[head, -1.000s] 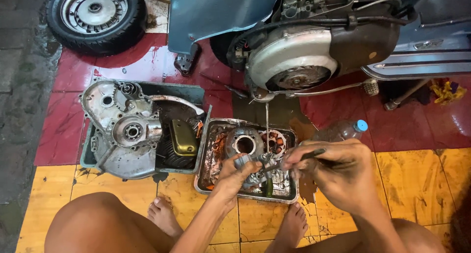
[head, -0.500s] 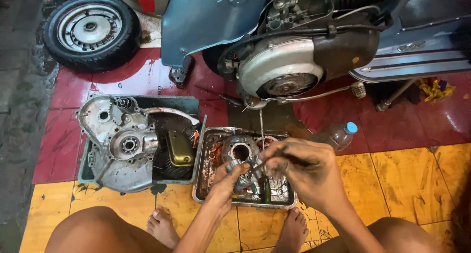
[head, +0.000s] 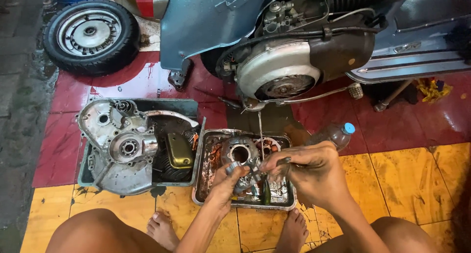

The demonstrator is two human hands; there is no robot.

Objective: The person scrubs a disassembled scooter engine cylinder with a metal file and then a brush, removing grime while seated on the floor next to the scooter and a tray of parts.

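Over a greasy metal tray on the floor, my left hand grips a small grey metal part. My right hand is closed around a thin dark tool, its tip held against that part. Inside the tray lie a round metal stator plate with copper coils and several small parts. My knees and bare feet frame the tray.
A dark tray to the left holds an engine case half. A blue-grey scooter with its exposed engine stands behind. A loose wheel lies at top left. A plastic bottle with a blue cap lies beside the metal tray.
The view has tilted, so the trays and hands sit lower in frame. Both hands stay together over the metal tray, still working the small part.
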